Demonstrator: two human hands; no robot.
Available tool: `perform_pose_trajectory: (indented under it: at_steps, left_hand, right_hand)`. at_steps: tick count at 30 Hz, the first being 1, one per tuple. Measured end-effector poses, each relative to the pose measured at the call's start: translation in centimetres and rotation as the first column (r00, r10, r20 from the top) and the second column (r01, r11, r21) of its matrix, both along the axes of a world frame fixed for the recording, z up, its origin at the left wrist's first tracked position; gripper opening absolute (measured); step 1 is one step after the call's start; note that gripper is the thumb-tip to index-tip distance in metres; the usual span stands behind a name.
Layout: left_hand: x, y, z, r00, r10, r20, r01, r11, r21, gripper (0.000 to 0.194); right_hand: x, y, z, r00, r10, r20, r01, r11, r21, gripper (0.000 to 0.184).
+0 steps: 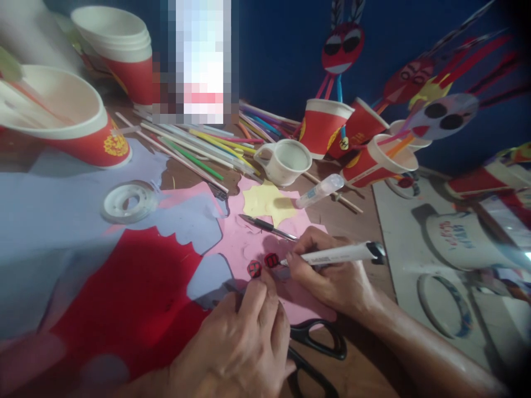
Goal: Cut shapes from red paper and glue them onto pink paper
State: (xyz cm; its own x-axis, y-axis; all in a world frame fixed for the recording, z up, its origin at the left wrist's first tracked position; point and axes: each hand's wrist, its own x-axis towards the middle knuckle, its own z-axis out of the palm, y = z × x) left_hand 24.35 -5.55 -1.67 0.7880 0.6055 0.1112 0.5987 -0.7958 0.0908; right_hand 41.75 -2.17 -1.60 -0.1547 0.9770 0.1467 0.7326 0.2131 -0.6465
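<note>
Two small red paper circles point(271, 260) with black marks lie side by side on scalloped pink paper point(243, 243). My left hand point(236, 331) has its fingers curled together, and its fingertips press down at the circles' lower edge. In my right hand point(327, 271) is a white marker pen point(340, 254), its tip at the right-hand circle. Just beyond the circles lies a black-and-clear ballpoint pen point(267, 225). Black-handled scissors point(319, 340) rest beside my left hand, their blades hidden. A large red paper sheet point(136, 298) spreads to the left.
A tape roll point(129, 202) sits on light blue paper at left. Paper cups point(326, 127), some bearing paper faces on sticks, stand at the back right. A small white cup point(286, 160), a glue tube point(319, 190), many coloured straws point(199, 146) and stacked cups point(128, 66) line the back.
</note>
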Motion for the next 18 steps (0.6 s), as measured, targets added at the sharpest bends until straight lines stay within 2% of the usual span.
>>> perform_pose_trajectory:
  at_steps: [5, 11, 18]
  left_hand:
    - [0.01, -0.01, -0.07, 1.0, 0.003, 0.013, -0.003, 1.0, 0.003, 0.045]
    - [-0.04, -0.05, -0.12, 1.0, 0.0, 0.021, -0.001, 1.0, 0.008, 0.045]
    - [-0.04, -0.16, -0.19, 1.0, 0.01, 0.014, -0.01, 1.0, 0.005, 0.046]
  right_hand:
    - [-0.04, -0.11, 0.13, 0.994, -0.052, -0.096, 0.051, 0.999, -0.014, 0.015]
    - [-0.34, -0.05, 0.08, 0.996, -0.041, -0.078, 0.039, 0.999, -0.028, 0.013]
    - [-0.48, -0.27, -0.22, 0.991, -0.019, -0.131, 0.01, 0.997, -0.07, 0.013]
